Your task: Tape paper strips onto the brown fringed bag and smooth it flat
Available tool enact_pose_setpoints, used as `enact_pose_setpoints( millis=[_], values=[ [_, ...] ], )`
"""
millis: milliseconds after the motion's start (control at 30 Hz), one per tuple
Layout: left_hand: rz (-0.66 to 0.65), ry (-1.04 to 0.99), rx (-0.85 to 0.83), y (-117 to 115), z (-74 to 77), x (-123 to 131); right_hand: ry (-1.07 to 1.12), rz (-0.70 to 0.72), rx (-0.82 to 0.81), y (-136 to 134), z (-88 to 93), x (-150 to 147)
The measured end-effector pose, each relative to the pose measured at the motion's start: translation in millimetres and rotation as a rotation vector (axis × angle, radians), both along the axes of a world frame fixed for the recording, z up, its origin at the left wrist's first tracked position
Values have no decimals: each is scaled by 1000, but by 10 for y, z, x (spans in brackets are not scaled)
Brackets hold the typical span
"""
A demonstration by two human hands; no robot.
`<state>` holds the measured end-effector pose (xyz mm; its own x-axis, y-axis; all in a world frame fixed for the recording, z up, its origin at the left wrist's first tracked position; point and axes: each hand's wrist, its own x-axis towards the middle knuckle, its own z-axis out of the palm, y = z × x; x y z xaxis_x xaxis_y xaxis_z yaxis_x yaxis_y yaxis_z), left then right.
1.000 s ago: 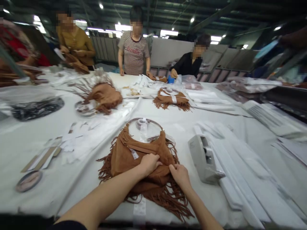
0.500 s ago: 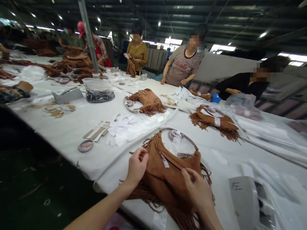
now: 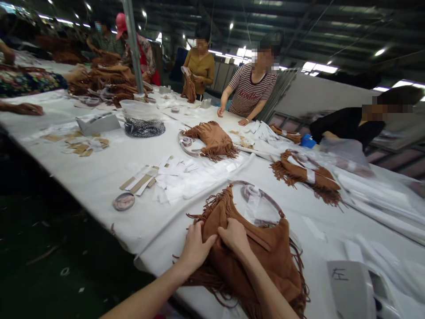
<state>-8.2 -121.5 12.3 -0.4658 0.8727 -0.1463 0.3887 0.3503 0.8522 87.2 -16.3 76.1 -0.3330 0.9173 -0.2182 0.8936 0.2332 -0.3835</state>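
Note:
A brown suede handbag with fringe [image 3: 272,259] lies in front of me on the white-covered table, its wrapped handle [image 3: 265,195] pointing away. At the bag's left side, my left hand [image 3: 195,249] grips the suede, thumb on the front and fingers toward the fringed edge. Close beside it, my right hand [image 3: 235,235] pinches the front near the upper left, its fingertips partly hidden in the folds. The suede is bunched between the two hands. A zip line runs across the front, right of my right hand.
Two more fringed bags [image 3: 217,138] [image 3: 308,175] lie farther back. Left are paper strips [image 3: 141,179], a tape roll [image 3: 123,201] and a plastic tub [image 3: 144,124]. A grey tape dispenser [image 3: 352,288] stands at the right. Co-workers stand around the table [image 3: 83,177], whose edge drops off at left.
My right hand has moved left across the bag, from its right side to beside my left hand. The white strip by the zip is out of sight. The view has shifted slightly.

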Motion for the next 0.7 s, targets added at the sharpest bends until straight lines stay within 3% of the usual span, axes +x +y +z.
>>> enact_pose_setpoints(
  millis=[100, 300, 433, 700],
  values=[
    [-54, 68, -3, 25, 109, -26, 153, -62, -72, 43, -121, 112],
    [-244, 119, -162, 244, 244, -104, 558, -230, -325, 28, -403, 255],
    [-195, 149, -210, 305, 238, -53, 792, -309, -474, 10, -529, 303],
    [-99, 186, -238, 337, 212, 40, 1115, -361, -709, 22, -600, 407]
  ],
)
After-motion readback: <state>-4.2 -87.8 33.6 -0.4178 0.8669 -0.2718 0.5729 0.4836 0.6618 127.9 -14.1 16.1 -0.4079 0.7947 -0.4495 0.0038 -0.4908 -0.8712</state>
